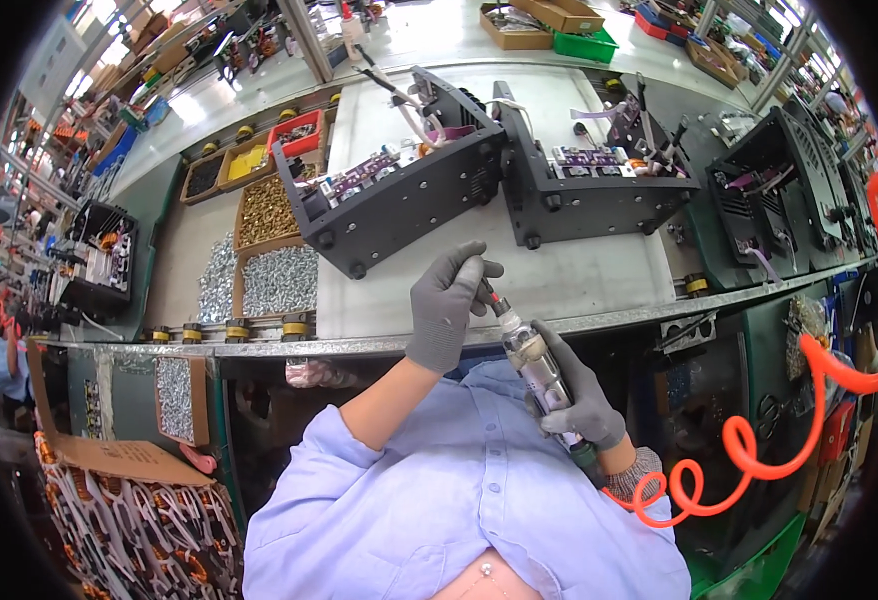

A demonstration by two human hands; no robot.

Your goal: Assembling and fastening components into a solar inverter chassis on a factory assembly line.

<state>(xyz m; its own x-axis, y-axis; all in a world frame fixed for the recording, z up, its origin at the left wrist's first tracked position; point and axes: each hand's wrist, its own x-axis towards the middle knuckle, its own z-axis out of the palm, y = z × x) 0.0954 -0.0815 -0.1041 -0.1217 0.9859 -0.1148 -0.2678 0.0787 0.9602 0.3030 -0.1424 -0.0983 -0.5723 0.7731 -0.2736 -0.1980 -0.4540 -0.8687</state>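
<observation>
My right hand (581,395), in a grey glove, is wrapped round an air screwdriver (534,368) held slanted in front of my chest. An orange coiled air hose (737,450) runs from near its lower end to the right. At the tool's upper end, the gloved fingers of my left hand (446,305) are pinched together by the tip of the bit (489,290); anything small between them is hidden. Just beyond my hands, on the bench, stand two black metal housings, the left one (409,205) and the right one (599,208), with circuit boards and cables inside.
Left of the housings lie trays of silver screws (279,282) and brass-coloured parts (267,212), with a red bin (297,132) behind. More black housings stand at right (784,185) and far left (99,255). The bench's metal front edge (369,347) runs between the housings and my body.
</observation>
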